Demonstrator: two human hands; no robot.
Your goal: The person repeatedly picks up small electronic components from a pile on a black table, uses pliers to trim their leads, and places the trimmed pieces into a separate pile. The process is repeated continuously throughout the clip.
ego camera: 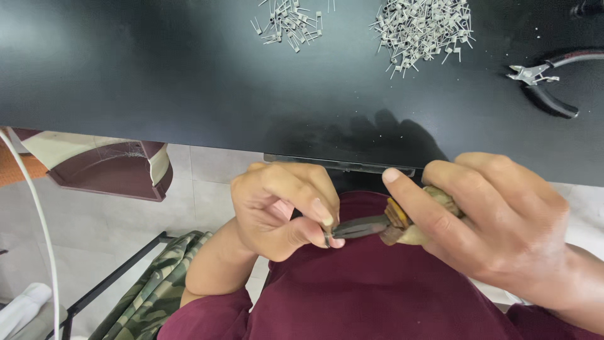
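Note:
My right hand grips a pair of pliers with worn yellow-brown handles, the dark jaws pointing left. My left hand pinches a tiny metal piece between thumb and forefinger, right at the tips of the jaws. Both hands hover over my maroon shirt, just in front of the black table's near edge.
Two heaps of small pale metal pieces lie at the table's far side, a small heap and a larger heap. Black-handled cutters rest at the right. Below left are a maroon bin, a white cable and camouflage cloth.

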